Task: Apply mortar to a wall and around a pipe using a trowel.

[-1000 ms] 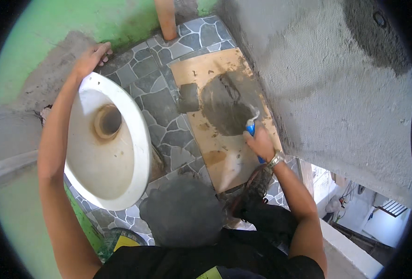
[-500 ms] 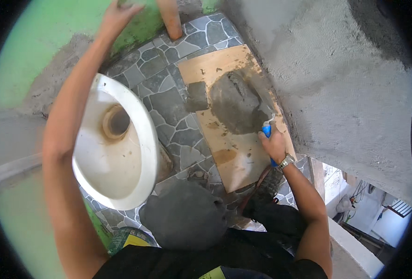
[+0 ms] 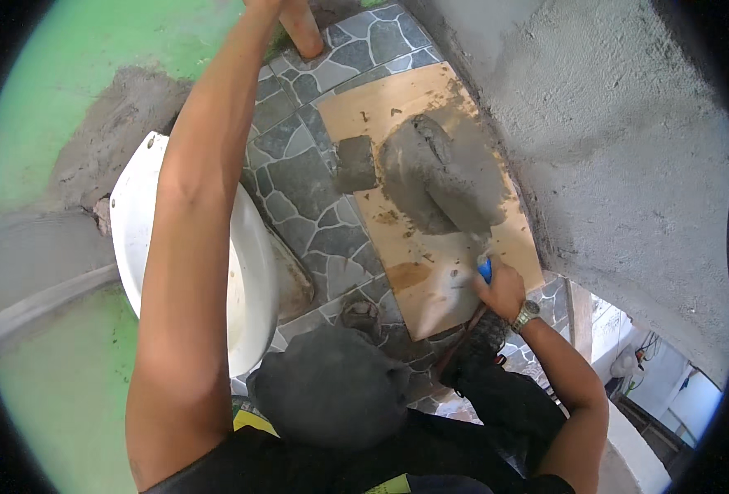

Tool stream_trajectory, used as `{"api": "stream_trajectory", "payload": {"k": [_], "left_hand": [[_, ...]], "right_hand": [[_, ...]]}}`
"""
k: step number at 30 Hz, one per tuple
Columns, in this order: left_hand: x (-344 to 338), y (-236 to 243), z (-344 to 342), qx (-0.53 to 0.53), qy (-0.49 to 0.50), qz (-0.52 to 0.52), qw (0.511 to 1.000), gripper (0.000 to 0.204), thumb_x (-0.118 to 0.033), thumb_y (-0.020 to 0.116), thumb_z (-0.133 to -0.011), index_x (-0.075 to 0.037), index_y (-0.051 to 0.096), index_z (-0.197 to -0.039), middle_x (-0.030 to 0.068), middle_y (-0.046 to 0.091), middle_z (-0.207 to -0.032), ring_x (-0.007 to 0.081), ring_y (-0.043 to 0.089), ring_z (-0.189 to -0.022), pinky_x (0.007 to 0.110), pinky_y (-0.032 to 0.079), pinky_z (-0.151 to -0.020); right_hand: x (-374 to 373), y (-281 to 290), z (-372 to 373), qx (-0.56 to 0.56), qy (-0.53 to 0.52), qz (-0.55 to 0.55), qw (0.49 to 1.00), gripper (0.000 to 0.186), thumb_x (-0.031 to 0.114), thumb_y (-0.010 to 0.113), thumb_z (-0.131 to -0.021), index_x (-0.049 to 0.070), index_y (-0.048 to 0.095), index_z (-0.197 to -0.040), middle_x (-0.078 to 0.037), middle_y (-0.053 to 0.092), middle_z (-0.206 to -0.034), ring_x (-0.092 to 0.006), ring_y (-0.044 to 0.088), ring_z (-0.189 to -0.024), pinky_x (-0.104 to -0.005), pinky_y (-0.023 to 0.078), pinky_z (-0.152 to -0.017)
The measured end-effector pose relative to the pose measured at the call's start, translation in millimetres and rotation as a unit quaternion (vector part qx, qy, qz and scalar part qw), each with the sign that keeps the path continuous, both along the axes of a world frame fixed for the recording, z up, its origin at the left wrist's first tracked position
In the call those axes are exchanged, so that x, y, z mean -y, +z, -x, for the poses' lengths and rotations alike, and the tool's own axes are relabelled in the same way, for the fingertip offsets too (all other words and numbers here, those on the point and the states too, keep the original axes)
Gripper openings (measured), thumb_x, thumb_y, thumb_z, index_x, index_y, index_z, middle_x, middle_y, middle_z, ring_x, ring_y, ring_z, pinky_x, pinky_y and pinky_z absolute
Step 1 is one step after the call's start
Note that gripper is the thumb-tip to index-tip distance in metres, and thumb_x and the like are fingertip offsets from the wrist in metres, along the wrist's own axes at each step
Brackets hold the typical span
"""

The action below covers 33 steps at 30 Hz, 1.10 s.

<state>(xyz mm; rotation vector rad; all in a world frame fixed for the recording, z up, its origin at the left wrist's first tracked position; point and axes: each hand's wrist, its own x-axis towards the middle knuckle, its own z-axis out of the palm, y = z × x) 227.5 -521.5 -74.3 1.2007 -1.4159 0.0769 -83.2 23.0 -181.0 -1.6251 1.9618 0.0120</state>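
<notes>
My right hand (image 3: 506, 293), with a watch at the wrist, is closed around the blue handle of a trowel (image 3: 485, 269). The trowel points away from me, and its blade is hard to tell apart from the wet grey mortar (image 3: 430, 169). That mortar lies in a heap on a wooden board (image 3: 418, 300). A square grey patch (image 3: 355, 165) sits at the heap's left side. My left arm stretches across a white toilet bowl (image 3: 253, 305) to the upper edge, where the hand is cut off.
Grey stone-pattern tiles (image 3: 299, 177) lie between bowl and board. A rough cement surface (image 3: 612, 165) runs along the right. A green wall (image 3: 43, 82) with a cement patch (image 3: 117, 123) is at left. A tan post (image 3: 302, 33) stands at the top. A dark cap (image 3: 327, 387) blocks the lower middle.
My left arm has swung right and farther up, taking the hand out of the picture. My right hand and the trowel sit slightly lower, and the mortar is spread differently near the blade.
</notes>
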Motion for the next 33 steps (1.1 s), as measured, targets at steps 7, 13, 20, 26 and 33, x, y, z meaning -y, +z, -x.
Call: {"api": "stream_trajectory", "payload": {"k": [7,13,20,26,33], "left_hand": [[17,2,-24,0.116,-0.031,0.025,0.992,0.025,-0.027,0.071,-0.073,-0.004,0.063,-0.077,0.0150,0.066,-0.073,0.0339,0.063,-0.070,0.046,0.050,-0.065],[-7,28,-30,0.016,-0.277,-0.166,0.946,0.038,-0.035,0.075,-0.072,0.000,0.064,-0.084,0.0204,0.069,-0.087,0.0375,0.067,-0.087,0.049,0.052,-0.076],[-19,20,8,-0.094,0.037,-0.013,0.995,0.045,-0.036,0.077,-0.071,0.003,0.063,-0.090,0.0278,0.067,-0.099,0.0424,0.065,-0.099,0.049,0.051,-0.087],[-6,24,-10,0.076,-0.078,-0.038,0.993,0.027,-0.024,0.073,-0.073,0.001,0.064,-0.081,0.0180,0.069,-0.081,0.0346,0.067,-0.081,0.046,0.052,-0.075],[-17,32,-14,0.005,-0.147,-0.040,0.988,0.018,-0.018,0.070,-0.073,-0.001,0.063,-0.077,0.0108,0.065,-0.072,0.0235,0.062,-0.066,0.039,0.050,-0.062]], "right_hand": [[-22,-3,22,-0.043,0.048,-0.027,0.998,0.043,0.033,0.066,-0.085,0.002,0.056,-0.113,-0.024,0.068,-0.095,-0.0450,0.067,-0.086,-0.0544,0.052,-0.077],[-35,-9,26,-0.046,0.047,-0.036,0.997,0.042,0.032,0.067,-0.086,0.001,0.056,-0.112,-0.025,0.068,-0.096,-0.0444,0.068,-0.085,-0.0544,0.053,-0.076],[-45,-27,19,-0.027,0.047,0.005,0.998,0.041,0.032,0.068,-0.084,0.003,0.058,-0.111,-0.025,0.068,-0.091,-0.0449,0.067,-0.085,-0.0545,0.052,-0.076],[-51,-31,21,-0.028,0.058,-0.007,0.998,0.045,0.032,0.068,-0.085,0.003,0.056,-0.117,-0.023,0.068,-0.094,-0.0444,0.067,-0.083,-0.0544,0.052,-0.076],[-44,-26,15,-0.042,0.041,-0.057,0.997,0.046,0.033,0.067,-0.086,0.002,0.055,-0.117,-0.023,0.067,-0.098,-0.0438,0.066,-0.089,-0.0544,0.050,-0.079]]}}
